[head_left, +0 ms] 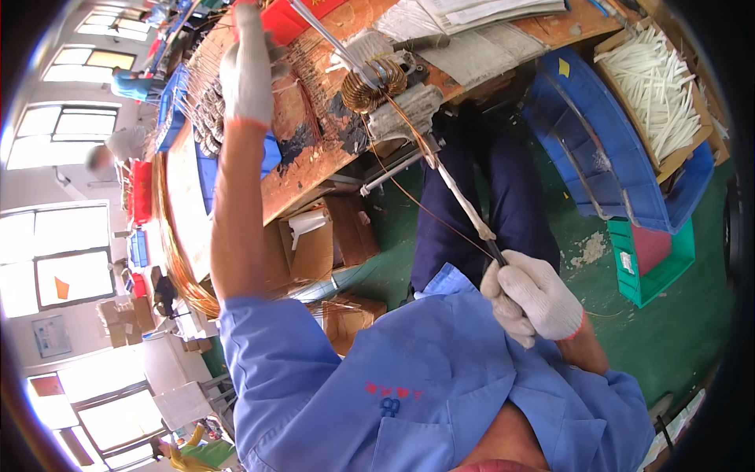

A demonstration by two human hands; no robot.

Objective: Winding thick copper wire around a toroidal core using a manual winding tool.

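A copper-wound ring coil [374, 84] sits in a clamp-like metal fixture [405, 112] at the table's near edge. Copper-coloured wires run from it toward me, along a pale, slim rod [462, 198] with a black handle. My right hand [536, 297], in a white knit glove, is closed round that black handle in front of my chest. Stretched far forward over the table's left side, my gloved left hand [250, 75] has its fingers extended beside a red item. Its fingertips are partly cut off by the frame's top edge, and I make out nothing held there.
Several wound coils [211, 118] lie at the left of the wooden table [295, 185]. A long bundle of copper wire [174, 259] hangs beside it. On my right stand a blue bin [578, 134], a box of white sleeves [653, 94] and a green crate [668, 275]. Cardboard boxes [346, 228] sit below.
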